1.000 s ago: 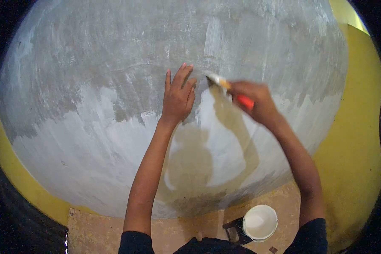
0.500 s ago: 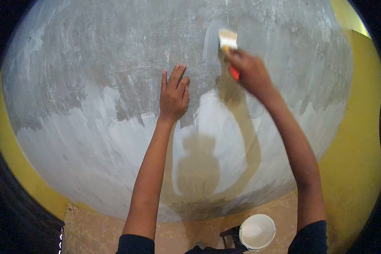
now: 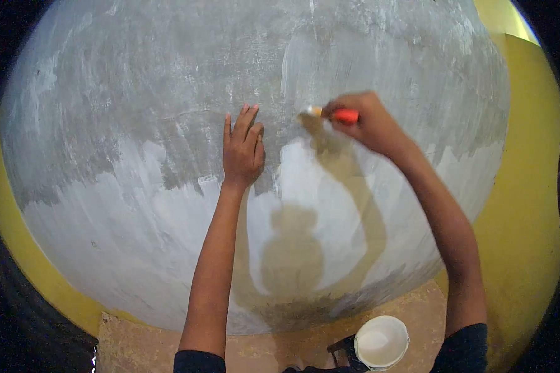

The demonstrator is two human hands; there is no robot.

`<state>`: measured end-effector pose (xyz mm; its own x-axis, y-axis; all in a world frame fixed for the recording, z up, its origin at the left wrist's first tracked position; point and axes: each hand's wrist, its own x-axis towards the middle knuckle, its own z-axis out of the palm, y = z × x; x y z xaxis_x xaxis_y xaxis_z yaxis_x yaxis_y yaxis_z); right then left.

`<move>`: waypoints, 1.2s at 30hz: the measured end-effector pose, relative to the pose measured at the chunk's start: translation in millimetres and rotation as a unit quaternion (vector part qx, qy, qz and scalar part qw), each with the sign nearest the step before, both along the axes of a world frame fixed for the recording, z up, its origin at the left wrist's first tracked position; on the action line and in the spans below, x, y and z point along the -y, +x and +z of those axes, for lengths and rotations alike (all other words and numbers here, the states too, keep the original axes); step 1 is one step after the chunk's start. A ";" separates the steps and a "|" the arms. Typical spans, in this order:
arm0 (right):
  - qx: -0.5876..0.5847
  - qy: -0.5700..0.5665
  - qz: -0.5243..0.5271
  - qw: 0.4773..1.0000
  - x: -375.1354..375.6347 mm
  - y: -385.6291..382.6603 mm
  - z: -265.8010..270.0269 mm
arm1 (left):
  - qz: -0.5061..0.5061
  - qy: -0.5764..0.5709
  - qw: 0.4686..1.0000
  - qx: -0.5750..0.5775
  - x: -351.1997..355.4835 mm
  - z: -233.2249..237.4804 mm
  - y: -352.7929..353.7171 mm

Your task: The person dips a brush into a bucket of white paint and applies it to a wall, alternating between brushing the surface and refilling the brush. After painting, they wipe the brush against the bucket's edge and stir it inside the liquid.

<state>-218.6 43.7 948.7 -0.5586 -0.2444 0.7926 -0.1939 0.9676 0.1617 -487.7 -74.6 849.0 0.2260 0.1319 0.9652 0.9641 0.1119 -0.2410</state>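
Both hands are held up against a big, rough, grey concrete wall [image 3: 137,81]. The left hand [image 3: 242,149] is laid flat on the wall. Its fingers are open and point up, and nothing is held in it. The right hand [image 3: 364,121] is closed tight around a small paint brush [image 3: 333,114] with a bright orange handle and pale bristles. The paint brush is turned sideways, so its bristles point left, towards the left hand. The bristles seem to be pressed on the wall, near the left hand's fingertips and about level with them. The tip is blurred, so the bristles cannot be seen well.

White paint is spread over the lower part of the wall, from one side to the other. Thin white streaks are seen higher up, above the paint brush. The band where the hands are is mostly bare grey. A dark shadow [image 3: 292,248] of a head and a raised arm is cast on the white part, below and between the hands.

A round white plastic bucket [image 3: 381,342] with white paint in it is set on the brown floor [image 3: 168,336], low down under the right arm. A dark thing is seen just beside the bucket, but what it is cannot be told. A yellow painted surface [image 3: 522,217] is seen at the far right and the lower left. Black sleeves [image 3: 460,348] are worn on both upper arms.
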 end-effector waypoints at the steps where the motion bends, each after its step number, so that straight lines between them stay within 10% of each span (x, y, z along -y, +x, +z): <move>1: -0.018 0.014 -0.003 1.000 -7.2 -1.5 22.0 | -0.001 -0.002 1.000 -0.001 0.9 1.0 -0.2; 12: -0.248 0.238 -0.137 0.929 0.2 -17.4 116.3 | -0.016 -0.001 1.000 0.006 -0.1 -1.2 -4.4; 26: -0.061 0.205 -0.140 0.967 38.3 -80.0 -155.4 | -0.090 0.031 0.995 0.001 -3.4 -3.9 -11.3; 36: 0.027 -0.009 0.000 1.000 23.8 -26.5 -20.3 | -0.081 0.035 0.996 0.006 -5.3 -4.5 -12.6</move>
